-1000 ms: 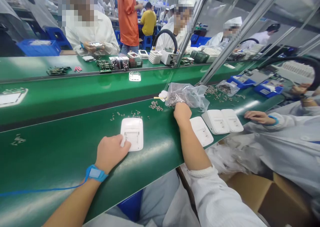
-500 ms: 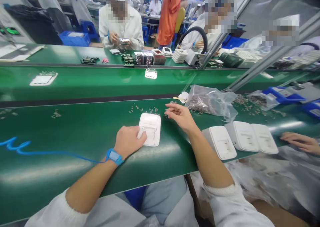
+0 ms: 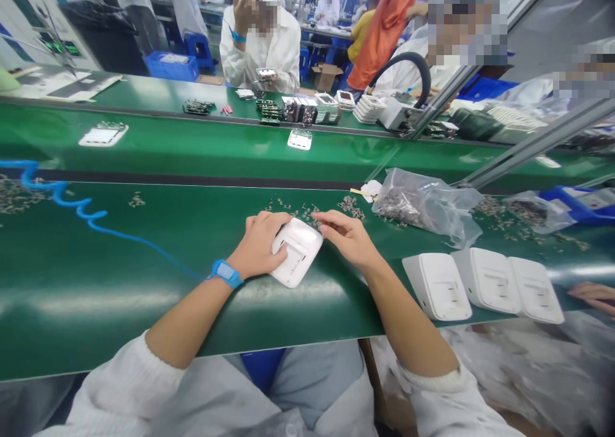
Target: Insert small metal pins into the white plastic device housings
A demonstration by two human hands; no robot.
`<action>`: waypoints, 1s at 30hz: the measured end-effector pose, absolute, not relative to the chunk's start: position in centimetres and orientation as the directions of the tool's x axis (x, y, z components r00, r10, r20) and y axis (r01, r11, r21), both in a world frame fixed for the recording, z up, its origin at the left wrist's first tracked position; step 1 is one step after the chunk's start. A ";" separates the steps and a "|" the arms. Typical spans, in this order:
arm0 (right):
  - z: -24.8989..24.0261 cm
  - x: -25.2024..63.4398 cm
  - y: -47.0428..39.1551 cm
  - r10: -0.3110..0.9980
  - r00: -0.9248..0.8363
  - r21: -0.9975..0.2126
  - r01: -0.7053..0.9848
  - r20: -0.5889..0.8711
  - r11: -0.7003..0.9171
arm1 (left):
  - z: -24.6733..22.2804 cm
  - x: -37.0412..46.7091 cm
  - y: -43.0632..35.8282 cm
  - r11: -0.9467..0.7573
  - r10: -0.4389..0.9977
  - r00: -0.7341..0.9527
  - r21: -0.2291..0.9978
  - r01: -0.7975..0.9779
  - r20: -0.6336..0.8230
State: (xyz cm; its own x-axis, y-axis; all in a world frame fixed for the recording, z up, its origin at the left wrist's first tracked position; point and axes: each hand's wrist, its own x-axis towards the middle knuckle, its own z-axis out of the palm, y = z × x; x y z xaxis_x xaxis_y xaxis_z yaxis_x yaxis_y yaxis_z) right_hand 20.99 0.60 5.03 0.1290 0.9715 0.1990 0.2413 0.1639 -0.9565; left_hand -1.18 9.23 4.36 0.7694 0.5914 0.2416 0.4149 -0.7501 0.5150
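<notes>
A white square plastic housing (image 3: 303,248) with a recessed slot in its face sits tilted on the green bench. My left hand (image 3: 255,247) grips it from the left, thumb on the face and fingers around the far edge. At the housing's upper right corner, my right hand (image 3: 350,239) has thumb and forefinger pinched together. Whatever lies between those fingertips is too small to make out. Small metal clips (image 3: 352,207) are scattered on the bench just beyond both hands. A blue wrist strap (image 3: 225,273) with a coiled cord circles my left wrist.
Three white housings (image 3: 442,288) stand in a row at the right, near another person's hand (image 3: 593,293). Behind them lies a clear bag (image 3: 423,200) of metal parts. A green conveyor belt (image 3: 216,148) carries white panels; a co-worker (image 3: 262,40) sits beyond it.
My left hand has turned the housing clockwise and wrapped further round its far edge. My right hand has come from the loose clips to the housing's corner. The view has shifted left.
</notes>
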 end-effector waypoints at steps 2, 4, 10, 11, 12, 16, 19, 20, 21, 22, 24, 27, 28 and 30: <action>5.1 20.9 0.5 0.975 0.124 -0.956 0.252 0.183 0.148 | 4.5 -1.3 9.3 -0.773 0.550 0.802 0.506 0.383 0.233; 5.1 20.8 0.5 0.981 0.132 -0.973 0.204 0.139 0.110 | 4.4 -1.3 9.2 -0.803 0.511 0.824 0.480 0.355 0.246; 4.7 21.3 0.7 0.956 0.154 -0.959 0.174 0.250 0.223 | 4.0 -1.2 8.8 -0.843 0.432 0.864 0.456 0.285 0.259; 4.6 21.3 0.7 0.950 0.157 -0.953 0.187 0.270 0.240 | 4.1 -1.2 8.8 -0.847 0.431 0.867 0.443 0.293 0.249; 4.6 21.4 0.7 0.947 0.160 -0.949 0.196 0.278 0.246 | 4.2 -1.2 8.7 -0.851 0.437 0.866 0.425 0.310 0.243; 4.5 21.4 0.8 0.957 0.190 -0.966 0.178 0.221 0.188 | 4.7 -1.3 8.5 -0.851 0.499 0.822 0.333 0.406 0.275; 4.1 21.8 1.0 0.960 0.243 -0.979 0.181 0.138 0.095 | 4.8 -1.4 8.4 -0.824 0.559 0.772 0.305 0.477 0.303; 3.9 22.1 1.1 0.956 0.267 -0.976 0.208 0.121 0.066 | 4.8 -1.4 8.4 -0.811 0.579 0.756 0.306 0.498 0.306; 3.7 22.5 1.3 0.947 0.297 -0.964 0.261 0.120 0.041 | 4.8 -1.5 8.4 -0.801 0.594 0.743 0.308 0.513 0.307; 3.4 23.0 1.4 0.935 0.326 -0.934 0.357 0.142 0.017 | 4.8 -1.5 8.4 -0.797 0.600 0.738 0.310 0.519 0.308; 3.0 24.1 1.8 0.910 0.349 -0.800 0.599 0.222 -0.034 | 4.7 -1.6 8.5 -0.804 0.591 0.742 0.305 0.510 0.315; 2.8 25.7 2.1 0.915 0.295 -0.582 0.809 0.277 -0.084 | 4.4 -1.7 8.7 -0.821 0.567 0.758 0.292 0.490 0.323; 2.9 26.3 2.2 0.923 0.278 -0.555 0.827 0.267 -0.088 | 4.2 -1.8 8.8 -0.825 0.561 0.761 0.289 0.485 0.326; 3.2 27.5 2.2 0.926 0.282 -0.521 0.845 0.250 -0.117 | 3.9 -1.8 8.9 -0.834 0.548 0.767 0.287 0.472 0.332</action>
State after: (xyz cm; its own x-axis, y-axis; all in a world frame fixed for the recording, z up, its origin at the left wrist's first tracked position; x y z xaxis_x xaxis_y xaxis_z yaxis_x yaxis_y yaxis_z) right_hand 27.45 2.20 3.16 0.2819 0.9263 0.2499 0.8454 -0.1166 -0.5213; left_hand -1.77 8.93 3.88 0.7674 0.5485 0.3320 0.4719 -0.8338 0.2867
